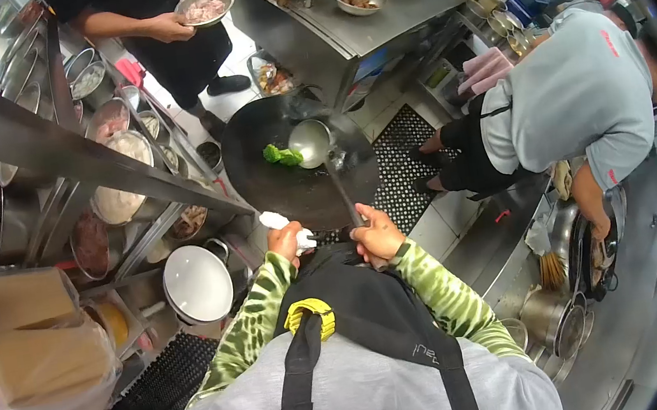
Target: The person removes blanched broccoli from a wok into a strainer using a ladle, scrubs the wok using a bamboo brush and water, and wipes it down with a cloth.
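Observation:
A large dark wok [260,189] is held out in front of me. My left hand [286,240] is closed round a white cloth [272,219] at the wok's near edge. The handle of a metal ladle [310,143] is in my right hand [379,236]; the ladle's round bowl rests inside the wok. Bright green vegetable pieces [282,155] lie just left of the ladle bowl, touching or close to it. The part of the wok under the cloth is hidden.
A person [148,30] beyond the wok holds a bowl of pale meat [204,7]. Another person [571,90] bends over the counter at right. Shelves of food containers [119,162] and a white pot [198,283] stand left. A steel table [371,25] is ahead.

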The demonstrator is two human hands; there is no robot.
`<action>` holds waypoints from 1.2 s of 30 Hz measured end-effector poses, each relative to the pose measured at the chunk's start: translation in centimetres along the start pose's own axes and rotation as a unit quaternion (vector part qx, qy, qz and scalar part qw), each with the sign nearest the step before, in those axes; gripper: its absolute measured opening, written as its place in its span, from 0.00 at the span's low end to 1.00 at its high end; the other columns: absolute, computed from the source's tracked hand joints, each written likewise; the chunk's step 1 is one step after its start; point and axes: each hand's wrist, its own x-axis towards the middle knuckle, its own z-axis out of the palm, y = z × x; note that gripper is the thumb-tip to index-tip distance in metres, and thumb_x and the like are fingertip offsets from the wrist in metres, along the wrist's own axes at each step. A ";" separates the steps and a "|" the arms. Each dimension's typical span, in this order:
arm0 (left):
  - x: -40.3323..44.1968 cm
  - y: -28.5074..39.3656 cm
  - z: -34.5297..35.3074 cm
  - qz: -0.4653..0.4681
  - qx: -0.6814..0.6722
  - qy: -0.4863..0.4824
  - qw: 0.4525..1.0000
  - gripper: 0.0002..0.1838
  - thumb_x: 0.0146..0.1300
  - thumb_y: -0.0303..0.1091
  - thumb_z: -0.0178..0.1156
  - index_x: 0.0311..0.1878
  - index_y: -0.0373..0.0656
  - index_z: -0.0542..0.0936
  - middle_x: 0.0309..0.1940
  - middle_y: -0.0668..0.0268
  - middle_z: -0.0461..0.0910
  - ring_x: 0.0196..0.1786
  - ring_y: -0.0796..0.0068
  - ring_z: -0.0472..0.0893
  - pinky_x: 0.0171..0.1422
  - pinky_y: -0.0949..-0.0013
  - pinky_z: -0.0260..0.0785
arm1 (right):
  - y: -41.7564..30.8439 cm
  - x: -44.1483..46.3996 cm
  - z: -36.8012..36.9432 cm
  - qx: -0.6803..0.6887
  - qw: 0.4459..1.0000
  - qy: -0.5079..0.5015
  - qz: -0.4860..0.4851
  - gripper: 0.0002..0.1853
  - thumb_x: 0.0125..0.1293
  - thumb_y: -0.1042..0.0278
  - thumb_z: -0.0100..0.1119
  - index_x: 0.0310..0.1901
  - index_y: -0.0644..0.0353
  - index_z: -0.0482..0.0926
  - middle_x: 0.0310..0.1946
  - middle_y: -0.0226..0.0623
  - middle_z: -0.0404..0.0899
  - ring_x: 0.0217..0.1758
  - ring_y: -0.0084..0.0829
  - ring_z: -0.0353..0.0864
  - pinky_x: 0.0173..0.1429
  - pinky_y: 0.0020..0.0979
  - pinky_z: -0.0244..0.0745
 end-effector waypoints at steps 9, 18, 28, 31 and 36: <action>0.8 -0.8 -0.9 -0.093 -0.012 0.037 0.995 0.04 0.56 0.27 0.55 0.31 0.37 0.74 0.23 0.58 0.76 0.21 0.64 0.79 0.20 0.61 0.72 | -0.5 -0.1 -0.9 0.233 0.958 -0.152 0.076 0.32 0.65 0.77 0.55 0.69 0.57 0.56 0.33 0.38 0.79 0.21 0.21 0.73 0.18 0.22 0.68; 4.2 -1.4 -2.7 -0.110 -0.018 -0.044 0.993 0.07 0.56 0.32 0.55 0.34 0.37 0.75 0.26 0.57 0.79 0.25 0.62 0.81 0.23 0.60 0.77 | -8.8 -9.4 -10.0 0.357 0.914 -0.194 -0.021 0.28 0.67 0.78 0.51 0.68 0.64 0.59 0.38 0.40 0.77 0.25 0.19 0.70 0.23 0.20 0.69; 9.0 -1.1 1.9 -0.159 -0.052 0.032 0.985 0.05 0.57 0.33 0.55 0.35 0.45 0.75 0.25 0.62 0.79 0.27 0.63 0.81 0.24 0.58 0.76 | -28.5 -2.2 -28.2 0.178 0.929 0.057 -0.320 0.28 0.63 0.80 0.53 0.66 0.63 0.59 0.31 0.37 0.77 0.19 0.22 0.74 0.18 0.23 0.71; 10.5 -1.3 2.6 -0.172 -0.074 0.044 0.981 0.04 0.57 0.32 0.55 0.35 0.46 0.73 0.25 0.60 0.78 0.27 0.61 0.80 0.25 0.57 0.76 | -34.9 9.6 -37.3 -0.002 0.895 0.149 -0.421 0.40 0.60 0.81 0.55 0.74 0.59 0.50 0.30 0.35 0.77 0.19 0.22 0.73 0.17 0.24 0.71; 11.5 -2.2 2.3 -0.217 -0.109 0.075 0.967 0.04 0.56 0.31 0.54 0.35 0.44 0.72 0.27 0.59 0.77 0.27 0.60 0.80 0.24 0.57 0.74 | -43.7 27.8 -45.5 -0.172 0.821 0.411 -0.357 0.41 0.55 0.79 0.51 0.73 0.59 0.54 0.33 0.48 0.81 0.33 0.39 0.82 0.35 0.39 0.79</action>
